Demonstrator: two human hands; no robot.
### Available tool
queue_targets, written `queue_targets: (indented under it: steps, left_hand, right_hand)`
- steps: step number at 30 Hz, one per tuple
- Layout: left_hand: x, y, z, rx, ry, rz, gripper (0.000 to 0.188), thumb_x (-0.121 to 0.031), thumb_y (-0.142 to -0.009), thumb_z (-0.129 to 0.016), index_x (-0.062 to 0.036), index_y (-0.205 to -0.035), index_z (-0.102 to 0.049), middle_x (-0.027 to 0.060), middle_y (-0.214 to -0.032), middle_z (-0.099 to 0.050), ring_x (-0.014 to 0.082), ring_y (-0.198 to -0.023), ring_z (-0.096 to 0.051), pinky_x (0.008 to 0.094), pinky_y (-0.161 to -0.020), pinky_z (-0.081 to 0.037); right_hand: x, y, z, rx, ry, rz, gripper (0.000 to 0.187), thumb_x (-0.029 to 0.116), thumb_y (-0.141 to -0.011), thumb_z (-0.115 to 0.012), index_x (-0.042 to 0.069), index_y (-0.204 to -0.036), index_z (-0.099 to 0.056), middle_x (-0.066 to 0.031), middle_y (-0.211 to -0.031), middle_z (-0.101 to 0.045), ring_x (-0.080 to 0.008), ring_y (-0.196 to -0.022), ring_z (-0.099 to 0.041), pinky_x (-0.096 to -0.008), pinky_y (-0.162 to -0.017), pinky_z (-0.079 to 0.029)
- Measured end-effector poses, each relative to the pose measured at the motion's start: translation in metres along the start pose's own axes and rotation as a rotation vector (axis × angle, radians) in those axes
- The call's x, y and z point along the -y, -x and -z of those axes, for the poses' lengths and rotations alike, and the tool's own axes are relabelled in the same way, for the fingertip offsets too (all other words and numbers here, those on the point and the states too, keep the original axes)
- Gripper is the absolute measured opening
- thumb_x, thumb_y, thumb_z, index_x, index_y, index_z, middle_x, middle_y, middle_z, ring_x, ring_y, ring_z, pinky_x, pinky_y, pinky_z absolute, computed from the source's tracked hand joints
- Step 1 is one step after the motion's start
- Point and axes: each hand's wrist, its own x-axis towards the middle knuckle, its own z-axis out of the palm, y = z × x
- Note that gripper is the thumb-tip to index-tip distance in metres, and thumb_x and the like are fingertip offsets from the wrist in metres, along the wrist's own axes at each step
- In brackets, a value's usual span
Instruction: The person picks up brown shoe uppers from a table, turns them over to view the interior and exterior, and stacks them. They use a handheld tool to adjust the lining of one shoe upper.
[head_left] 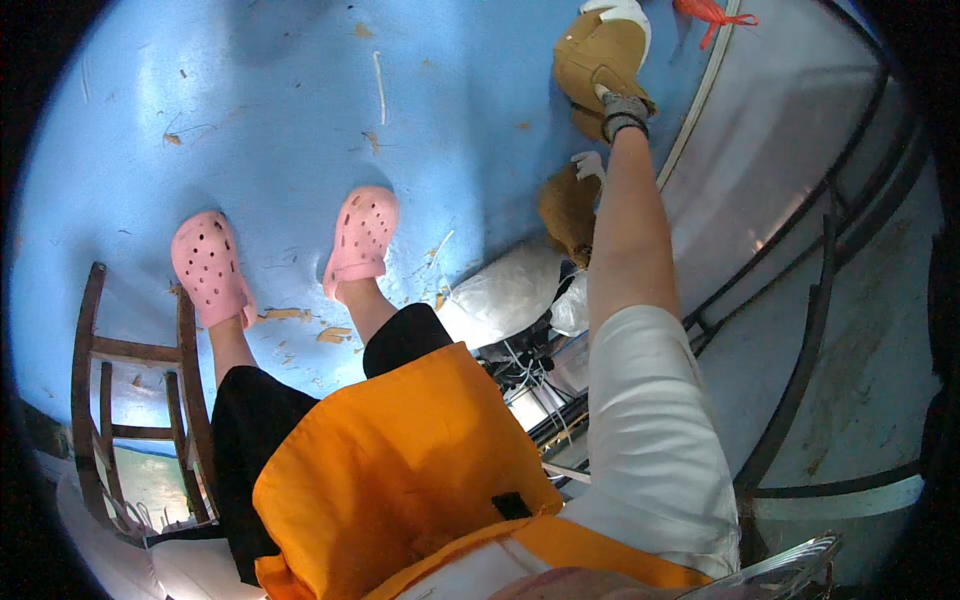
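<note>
Right hand (603, 92) down at a tan soft piece (597, 52)

A wooden stool (135, 351) is on the left, then two pink clogs (212, 265) on the blue floor (280, 130). The left hand is out of sight. Next come an orange apron (400, 440), a clear bag (515, 290) and a brown bundle (568, 212). The tan piece is above that; I can't tell if fingers grip it. Looks like reaching; lifting needs a snug hold

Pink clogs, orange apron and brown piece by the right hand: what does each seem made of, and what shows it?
Pink clogs: probably moulded foam, smooth, with neat round holes. Orange apron: likely cloth, matt with soft creases. Brown piece: perhaps suede or fabric, matt; uncertain.
</note>
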Motion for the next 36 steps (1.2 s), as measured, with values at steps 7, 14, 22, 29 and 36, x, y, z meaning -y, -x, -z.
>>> queue_targets:
  steps: [7, 14, 22, 29, 36]
  left_hand:
    - [-0.01, -0.003, 0.004, 0.013, 0.028, 0.077, 0.058, -0.046, -0.087, -0.05, -0.0031, -0.127, -0.051, 0.0111, -0.121, -0.056, 0.0216, -0.104, -0.055, 0.0326, -0.091, -0.041]
    - [0.002, -0.024, 0.019, 0.07, 0.101, 0.154, 0.053, -0.042, -0.086, -0.054, -0.0029, -0.122, -0.057, 0.0071, -0.116, -0.061, 0.0162, -0.098, -0.058, 0.0274, -0.088, -0.042]
    - [-0.021, -0.007, 0.02, 0.06, -0.006, 0.2, 0.053, -0.04, -0.086, -0.054, -0.0023, -0.122, -0.057, 0.0081, -0.115, -0.061, 0.017, -0.098, -0.058, 0.0277, -0.087, -0.043]
    - [0.006, -0.019, 0.03, 0.102, -0.101, 0.251, 0.052, -0.038, -0.086, -0.054, -0.0016, -0.122, -0.057, 0.0091, -0.115, -0.061, 0.0178, -0.098, -0.058, 0.0281, -0.087, -0.043]
    - [0.018, -0.023, 0.032, 0.117, -0.195, 0.262, 0.052, -0.037, -0.085, -0.054, -0.001, -0.122, -0.056, 0.0101, -0.114, -0.061, 0.0186, -0.098, -0.058, 0.0284, -0.086, -0.044]
  right_hand:
    - [0.053, 0.176, -0.042, -0.277, -0.341, 0.522, 0.048, 0.034, -0.081, -0.067, 0.004, -0.118, -0.058, -0.0181, -0.12, -0.058, -0.0361, -0.111, -0.053, -0.0458, -0.096, -0.041]
    - [0.137, 0.368, -0.061, 0.178, 0.029, 0.655, 0.042, 0.03, -0.08, -0.063, 0.004, -0.112, -0.061, -0.0198, -0.114, -0.058, -0.0379, -0.108, -0.051, -0.0483, -0.094, -0.037]
    - [0.148, 0.442, -0.132, 0.427, -0.047, 0.578, 0.046, 0.031, -0.087, -0.053, 0.005, -0.125, -0.052, -0.0129, -0.123, -0.055, -0.0275, -0.107, -0.054, -0.0398, -0.095, -0.04]
    - [0.135, 0.431, -0.141, 0.701, -0.583, 0.447, 0.051, 0.042, -0.09, -0.043, 0.008, -0.127, -0.049, -0.0083, -0.126, -0.054, -0.0226, -0.109, -0.051, -0.0385, -0.096, -0.039]
    - [0.172, 0.433, -0.126, 0.468, 0.471, 0.761, 0.049, 0.046, -0.083, -0.049, 0.008, -0.113, -0.06, -0.0148, -0.117, -0.058, -0.0307, -0.11, -0.051, -0.0486, -0.096, -0.037]
